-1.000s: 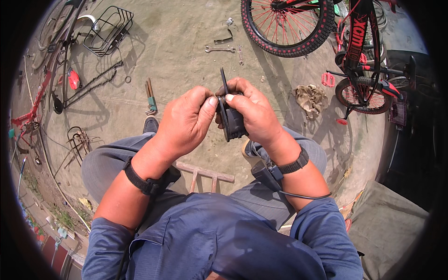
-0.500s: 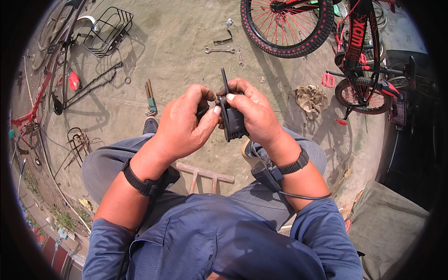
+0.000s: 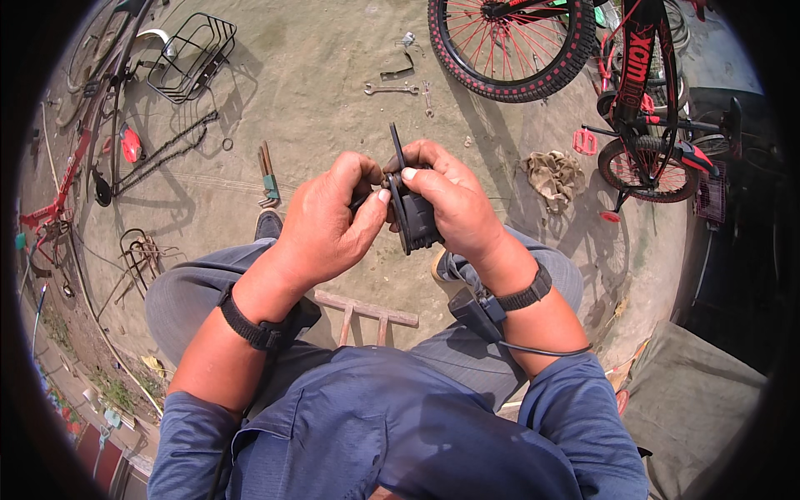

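Left hand (image 3: 329, 218) seems to be adjusting the black part (image 3: 422, 222) by fingertip.
At twelve o'clock from the blue shirt (image 3: 333, 417), the right hand (image 3: 454, 200) is clamping it; whether the left, at nine o'clock, is pinching anything, I cannot tell. Steadiness is seemingly mattering next.

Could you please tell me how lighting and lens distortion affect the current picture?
In the head view, strong light gives the black wire basket a clear shadow on the ground; that head view bends lines and blackens toward its fisheye rim; in the head view, left hand and right hand look fairly sharp.
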`<state>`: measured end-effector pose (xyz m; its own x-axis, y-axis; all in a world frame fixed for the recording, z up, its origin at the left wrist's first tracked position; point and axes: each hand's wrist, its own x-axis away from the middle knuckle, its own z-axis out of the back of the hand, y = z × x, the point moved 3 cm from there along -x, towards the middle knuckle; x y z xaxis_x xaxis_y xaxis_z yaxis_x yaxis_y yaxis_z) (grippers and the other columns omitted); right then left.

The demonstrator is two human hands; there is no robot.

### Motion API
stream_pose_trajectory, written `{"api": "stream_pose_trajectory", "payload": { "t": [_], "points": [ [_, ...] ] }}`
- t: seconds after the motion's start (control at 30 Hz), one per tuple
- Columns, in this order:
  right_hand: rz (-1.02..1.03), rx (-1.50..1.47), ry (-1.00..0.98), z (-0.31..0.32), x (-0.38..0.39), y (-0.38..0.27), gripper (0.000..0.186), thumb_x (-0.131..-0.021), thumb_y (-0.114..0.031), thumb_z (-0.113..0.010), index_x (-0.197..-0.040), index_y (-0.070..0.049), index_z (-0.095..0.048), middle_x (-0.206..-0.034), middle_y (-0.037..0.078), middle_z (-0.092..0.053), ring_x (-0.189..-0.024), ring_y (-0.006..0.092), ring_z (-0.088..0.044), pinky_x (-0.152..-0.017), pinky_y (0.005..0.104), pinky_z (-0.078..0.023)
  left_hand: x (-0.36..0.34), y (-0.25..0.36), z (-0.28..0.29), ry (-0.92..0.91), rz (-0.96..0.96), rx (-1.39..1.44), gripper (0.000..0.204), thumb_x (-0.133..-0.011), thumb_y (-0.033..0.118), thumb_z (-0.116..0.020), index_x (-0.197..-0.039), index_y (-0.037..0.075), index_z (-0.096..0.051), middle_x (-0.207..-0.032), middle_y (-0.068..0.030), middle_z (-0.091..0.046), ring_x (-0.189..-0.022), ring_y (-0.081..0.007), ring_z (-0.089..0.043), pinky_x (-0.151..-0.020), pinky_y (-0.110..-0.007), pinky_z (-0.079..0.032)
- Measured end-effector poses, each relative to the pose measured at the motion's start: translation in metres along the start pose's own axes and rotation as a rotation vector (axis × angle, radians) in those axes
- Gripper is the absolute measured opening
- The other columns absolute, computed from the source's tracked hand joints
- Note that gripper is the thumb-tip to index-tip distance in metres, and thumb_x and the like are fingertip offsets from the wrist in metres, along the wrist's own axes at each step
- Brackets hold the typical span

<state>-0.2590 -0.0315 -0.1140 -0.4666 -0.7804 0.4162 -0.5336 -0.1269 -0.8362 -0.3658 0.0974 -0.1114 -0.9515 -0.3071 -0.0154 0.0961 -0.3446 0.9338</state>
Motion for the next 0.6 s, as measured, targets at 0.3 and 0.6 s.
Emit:
{"api": "stream_pose_trajectory", "payload": {
  "t": [0.3,0.6],
  "points": [
    [-0.019,-0.02,-0.001,0.0016,-0.0002,0.0004,0.025,-0.096,-0.017,-0.048,-0.112,0.002,-0.052,-0.091,0.008,-0.061,-0.072,0.0117,-0.062,-0.064,0.0282,-0.054,-0.0001,-0.0002,0.0012,-0.027,0.052,0.011,0.014,-0.093,0.013,-0.061,-0.099,0.002,-0.055,-0.075,-0.0137,-0.065,-0.064,-0.0253,-0.067,-0.059,-0.036,-0.051],
    [-0.03,-0.044,-0.006,0.0017,0.0001,-0.0004,0.024,-0.097,-0.017,-0.047,-0.112,0.001,-0.051,-0.091,0.008,-0.061,-0.071,0.0125,-0.062,-0.063,0.0287,-0.054,-0.0019,-0.0004,0.0008,0.006,-0.065,-0.018,0.015,-0.094,0.012,-0.061,-0.101,0.001,-0.054,-0.073,-0.013,-0.064,-0.063,-0.0258,-0.066,-0.058,-0.036,-0.05]
  ]
}}
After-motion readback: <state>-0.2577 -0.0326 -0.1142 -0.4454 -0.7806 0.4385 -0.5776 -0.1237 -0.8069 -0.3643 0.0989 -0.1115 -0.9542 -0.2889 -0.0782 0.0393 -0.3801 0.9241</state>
